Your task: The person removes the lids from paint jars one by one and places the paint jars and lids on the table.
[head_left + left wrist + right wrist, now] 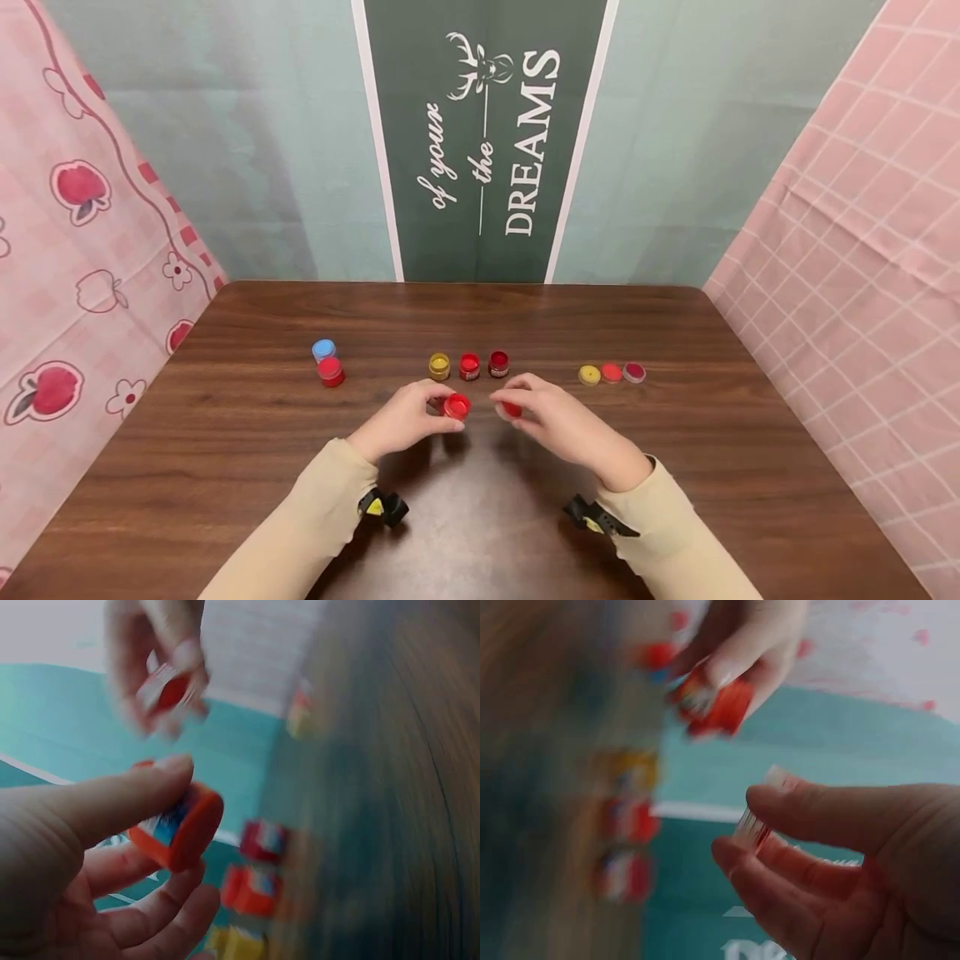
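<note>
Red jar (457,407), its mouth uncovered, is just below the middle of the head view, held above the brown table (495,533). Nearest, at the bottom edge, come two beige sleeves (288,529), each with a black strap (600,518) at the wrist. Beyond them, the left hand (411,418) grips the jar between thumb and fingers, parted only by the jar's width. Opposite, the right hand (564,422) pinches a clear-rimmed red lid (513,409) between thumb and fingertips, near the jar but apart from it. Farther up, right of centre, lie a yellow lid (589,375), a coral lid (612,372) and a purple lid (634,372) in a row. Left of centre, a red-topped jar (331,372) stands just in front of a blue-topped jar (324,351). Along the middle, a yellow jar (439,367), a second red jar (469,367) and a dark red jar (498,364) stand side by side, uncovered. Farthest, a green cloth (480,258) with white lettering hangs at top centre, with pink cloths (847,208) down both sides of the frame.
</note>
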A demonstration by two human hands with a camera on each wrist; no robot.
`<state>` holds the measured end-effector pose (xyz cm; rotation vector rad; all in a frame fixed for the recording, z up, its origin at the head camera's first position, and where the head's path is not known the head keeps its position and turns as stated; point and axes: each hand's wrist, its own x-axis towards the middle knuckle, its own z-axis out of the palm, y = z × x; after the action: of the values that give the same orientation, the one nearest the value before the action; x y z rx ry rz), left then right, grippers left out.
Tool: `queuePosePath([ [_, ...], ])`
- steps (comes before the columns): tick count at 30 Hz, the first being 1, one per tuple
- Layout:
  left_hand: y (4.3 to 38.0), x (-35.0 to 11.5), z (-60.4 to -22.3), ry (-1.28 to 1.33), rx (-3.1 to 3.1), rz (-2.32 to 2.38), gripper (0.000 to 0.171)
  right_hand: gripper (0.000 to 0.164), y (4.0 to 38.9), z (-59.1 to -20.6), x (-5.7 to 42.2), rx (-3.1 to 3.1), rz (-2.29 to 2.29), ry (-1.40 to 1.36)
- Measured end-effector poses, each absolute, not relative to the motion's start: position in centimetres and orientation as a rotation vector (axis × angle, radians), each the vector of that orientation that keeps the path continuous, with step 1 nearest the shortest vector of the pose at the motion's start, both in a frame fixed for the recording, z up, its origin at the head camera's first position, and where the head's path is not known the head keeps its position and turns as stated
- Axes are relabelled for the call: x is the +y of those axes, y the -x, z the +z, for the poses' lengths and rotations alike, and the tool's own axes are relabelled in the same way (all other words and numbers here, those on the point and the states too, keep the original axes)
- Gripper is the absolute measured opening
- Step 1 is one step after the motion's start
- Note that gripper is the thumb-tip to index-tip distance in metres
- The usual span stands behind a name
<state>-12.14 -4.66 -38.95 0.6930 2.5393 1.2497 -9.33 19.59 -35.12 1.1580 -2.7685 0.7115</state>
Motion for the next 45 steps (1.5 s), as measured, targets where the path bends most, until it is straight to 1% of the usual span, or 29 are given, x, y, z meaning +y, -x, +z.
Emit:
queuePosePath([
  [4,14.0,-5.2,-40.6,-0.521,2.647,1.147,0.04,0.032,10.1,-37.2,22.3,-2.982,0.546,-0.922],
  [8,15.1,-5.7,-41.5,-0.414,2.69,1.112,0.036,0.024,10.9,-38.6,24.7,-3.124,0.408,-0.66],
  [11,15.4,-5.8,-41.8,-0.369,2.738,1.088,0.033,0.023,11.3,-39.2,26.0,-3.166,0.299,-0.535],
  [14,15.6,-5.7,-41.9,-0.339,2.78,1.064,0.033,0.029,11.6,-39.5,26.7,-3.186,0.195,-0.428],
  [19,15.8,-5.4,-42.0,-0.317,2.794,1.039,0.034,0.024,12.2,-39.6,27.3,-3.199,0.106,-0.254],
  [25,16.1,-5.2,-42.2,-0.294,2.812,1.011,0.036,0.024,12.7,-39.7,27.6,-3.2,0.05,-0.22],
  [30,16.1,-5.3,-41.8,-0.303,2.815,0.96,0.044,0.025,12.8,-39.7,27.7,-3.202,0.019,-0.209],
  [33,15.9,-6.2,-41.1,-0.328,2.806,0.914,0.047,0.024,12.7,-39.8,27.6,-3.205,0.026,-0.218],
  [35,15.6,-7.3,-40.4,-0.334,2.817,0.894,0.047,0.025,12.7,-39.8,27.5,-3.207,0.022,-0.225],
  [38,15.3,-9.8,-39.6,-0.344,2.883,0.873,0.04,0.026,12.8,-39.9,27.5,-3.213,0.012,-0.227],
  [41,15.0,-12.8,-39.0,-0.299,2.977,0.863,0.034,0.026,12.8,-39.8,27.6,-3.218,0.037,-0.224],
  [42,15.0,-13.8,-39.0,-0.278,3.013,0.854,0.034,0.027,12.8,-39.8,27.6,-3.223,0.051,-0.219],
  [45,15.0,-16.1,-39.2,-0.184,3.074,0.812,0.04,0.028,12.5,-39.6,27.9,-3.248,0.123,-0.195],
])
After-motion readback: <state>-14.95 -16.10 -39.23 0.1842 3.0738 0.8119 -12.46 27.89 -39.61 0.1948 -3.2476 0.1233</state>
